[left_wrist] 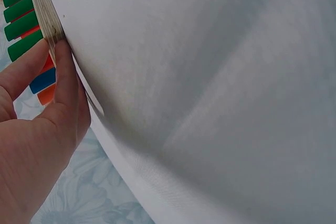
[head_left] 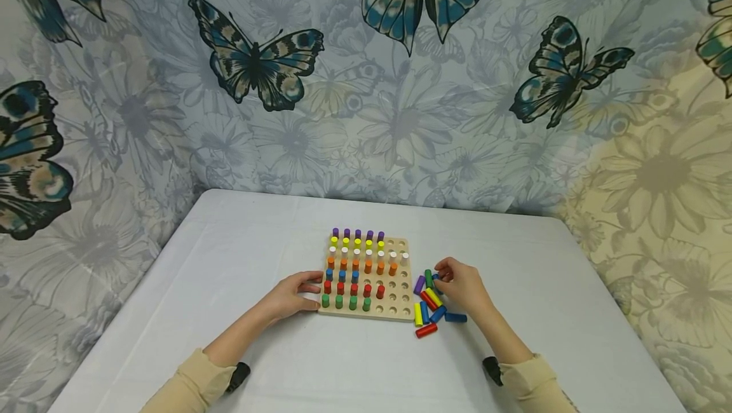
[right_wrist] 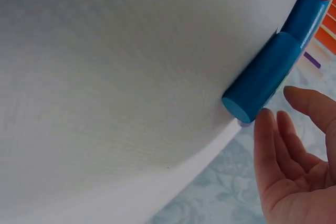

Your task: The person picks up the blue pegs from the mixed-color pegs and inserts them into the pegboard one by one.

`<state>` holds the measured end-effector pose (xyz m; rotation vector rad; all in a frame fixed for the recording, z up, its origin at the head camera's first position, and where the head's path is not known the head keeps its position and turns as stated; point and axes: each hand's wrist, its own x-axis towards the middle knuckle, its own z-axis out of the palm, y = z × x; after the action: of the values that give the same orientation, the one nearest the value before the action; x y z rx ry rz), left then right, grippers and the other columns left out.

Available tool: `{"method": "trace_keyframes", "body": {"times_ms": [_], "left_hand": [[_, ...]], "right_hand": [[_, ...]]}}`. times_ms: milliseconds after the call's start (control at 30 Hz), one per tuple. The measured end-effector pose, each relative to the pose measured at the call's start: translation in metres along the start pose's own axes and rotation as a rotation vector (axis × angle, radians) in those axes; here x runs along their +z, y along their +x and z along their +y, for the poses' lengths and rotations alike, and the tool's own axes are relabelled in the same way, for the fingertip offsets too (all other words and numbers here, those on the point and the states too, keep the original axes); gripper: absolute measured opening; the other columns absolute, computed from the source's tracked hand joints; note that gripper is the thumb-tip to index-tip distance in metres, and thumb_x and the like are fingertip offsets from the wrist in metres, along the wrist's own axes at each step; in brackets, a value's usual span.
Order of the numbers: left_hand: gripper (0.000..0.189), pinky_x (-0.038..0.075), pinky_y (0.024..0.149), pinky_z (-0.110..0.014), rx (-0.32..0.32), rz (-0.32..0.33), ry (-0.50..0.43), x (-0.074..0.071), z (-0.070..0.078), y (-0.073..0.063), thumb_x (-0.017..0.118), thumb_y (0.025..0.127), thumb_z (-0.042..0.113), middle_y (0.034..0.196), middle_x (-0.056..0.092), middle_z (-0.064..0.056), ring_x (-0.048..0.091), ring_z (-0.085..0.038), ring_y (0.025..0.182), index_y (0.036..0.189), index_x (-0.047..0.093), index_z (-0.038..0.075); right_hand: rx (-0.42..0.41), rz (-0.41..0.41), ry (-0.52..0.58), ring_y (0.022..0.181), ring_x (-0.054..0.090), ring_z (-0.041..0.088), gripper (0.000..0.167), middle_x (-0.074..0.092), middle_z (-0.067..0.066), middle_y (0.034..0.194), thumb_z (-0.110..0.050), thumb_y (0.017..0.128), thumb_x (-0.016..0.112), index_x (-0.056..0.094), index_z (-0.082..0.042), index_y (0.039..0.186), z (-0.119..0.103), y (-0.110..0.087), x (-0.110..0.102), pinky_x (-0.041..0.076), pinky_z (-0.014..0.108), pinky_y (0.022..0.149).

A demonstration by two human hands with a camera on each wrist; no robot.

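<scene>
A wooden pegboard (head_left: 398, 304) bears rows of purple, yellow, white, orange, blue, red and green pegs; several holes at its right side are bare. At its front left corner my left hand (head_left: 288, 296) pinches the board's edge between thumb and fingers, close to a green peg (left_wrist: 23, 45) in the left wrist view. Over the loose pegs to the right of the board hovers my right hand (head_left: 464, 286), thumb and fingertips apart beside a blue peg. No peg shows between those fingers in the right wrist view, where a large blue peg (right_wrist: 262, 77) lies just beyond the fingertips.
Loose pegs lie beside the board's right edge: a purple peg (head_left: 420, 284), a green peg (head_left: 428, 277), a red peg (head_left: 426, 330), plus several blue and yellow ones. A white cloth covers the table (head_left: 257, 229). Behind it stands a butterfly-patterned wall (head_left: 400, 127).
</scene>
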<state>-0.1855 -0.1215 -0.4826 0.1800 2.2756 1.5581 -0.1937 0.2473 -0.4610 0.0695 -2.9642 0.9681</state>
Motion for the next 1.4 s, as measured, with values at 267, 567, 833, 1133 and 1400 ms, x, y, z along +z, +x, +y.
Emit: {"method": "trace_keyframes", "body": {"times_ms": [267,567,833,1133,1400], "left_hand": [[0.068,0.053,0.084,-0.034,0.008,-0.01,-0.009,-0.0008,0.0003,-0.001,0.075,0.078,-0.006,0.134,0.055,-0.015,0.057,-0.028,0.115,0.14,0.048,-0.002],[0.068,0.053,0.083,-0.033,-0.01,0.003,0.0,0.0,0.0014,-0.0014,0.076,0.077,-0.005,0.13,0.059,-0.013,0.058,-0.026,0.114,0.139,0.049,-0.001],[0.067,0.053,0.083,-0.033,-0.016,0.008,0.003,0.0007,0.0009,-0.0004,0.076,0.077,-0.005,0.128,0.06,-0.011,0.058,-0.026,0.113,0.139,0.05,-0.001],[0.068,0.054,0.083,-0.034,-0.002,0.003,0.0,0.0002,0.0009,-0.0023,0.076,0.077,-0.006,0.13,0.059,-0.014,0.058,-0.027,0.113,0.139,0.049,-0.002],[0.068,0.053,0.083,-0.033,-0.004,0.006,0.003,0.0003,0.0016,-0.0019,0.077,0.077,-0.004,0.13,0.059,-0.012,0.058,-0.026,0.113,0.139,0.05,-0.001]], "right_hand": [[0.006,-0.028,-0.087,0.076,0.056,0.019,0.025,0.065,0.008,0.088,-0.006,0.083,0.074,0.065,0.001,0.106,-0.005,0.001,0.0024,0.054,0.035,0.073],[-0.019,-0.038,-0.203,0.072,0.054,0.019,0.025,0.062,0.006,0.082,-0.008,0.082,0.076,0.067,0.0,0.103,-0.0052,0.0006,0.0071,0.053,0.036,0.069],[-0.024,-0.04,-0.206,0.073,0.053,0.019,0.024,0.063,0.006,0.083,-0.007,0.081,0.075,0.067,0.0,0.102,-0.0075,-0.0003,0.0068,0.054,0.037,0.071],[0.011,-0.02,-0.087,0.077,0.054,0.02,0.025,0.062,0.005,0.086,-0.008,0.081,0.074,0.066,-0.002,0.104,-0.0057,-0.003,0.0035,0.054,0.036,0.072],[0.037,-0.012,0.016,0.079,0.055,0.019,0.026,0.061,0.003,0.087,-0.008,0.082,0.073,0.065,-0.004,0.107,-0.0054,-0.0048,0.0019,0.052,0.031,0.069]]}}
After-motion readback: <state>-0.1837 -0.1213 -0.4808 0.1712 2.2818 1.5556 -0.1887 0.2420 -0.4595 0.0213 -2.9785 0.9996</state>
